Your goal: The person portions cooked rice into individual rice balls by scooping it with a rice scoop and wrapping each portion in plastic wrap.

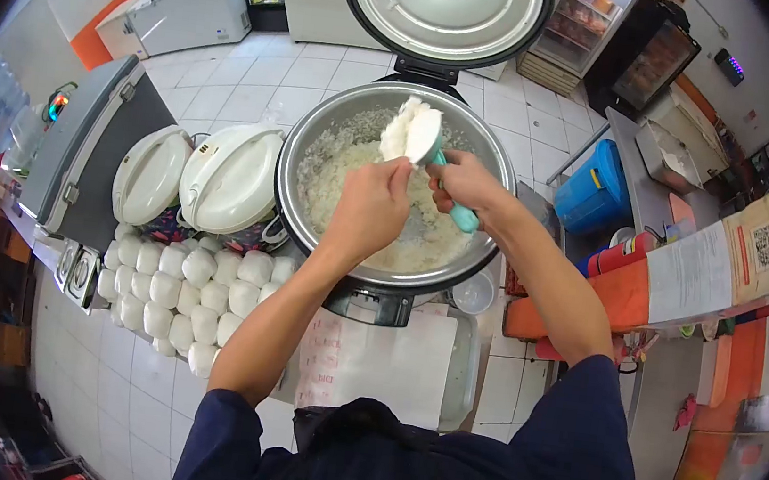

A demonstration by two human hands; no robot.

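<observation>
While the right hand grips the scoop over the open cooker, left fingers pinch its rice.

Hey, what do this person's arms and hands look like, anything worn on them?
Both arms are bare from the upper arm down, with short dark navy sleeves ending above the elbows. The left hand and right hand are bare: no gloves, and no watch, rings or wristbands show.

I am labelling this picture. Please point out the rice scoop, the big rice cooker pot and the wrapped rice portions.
rice scoop [423, 136], head view, on its white bowl.
rice cooker pot [306, 141], head view, on its left metal rim.
wrapped rice portions [199, 268], head view, on one middle portion.
</observation>
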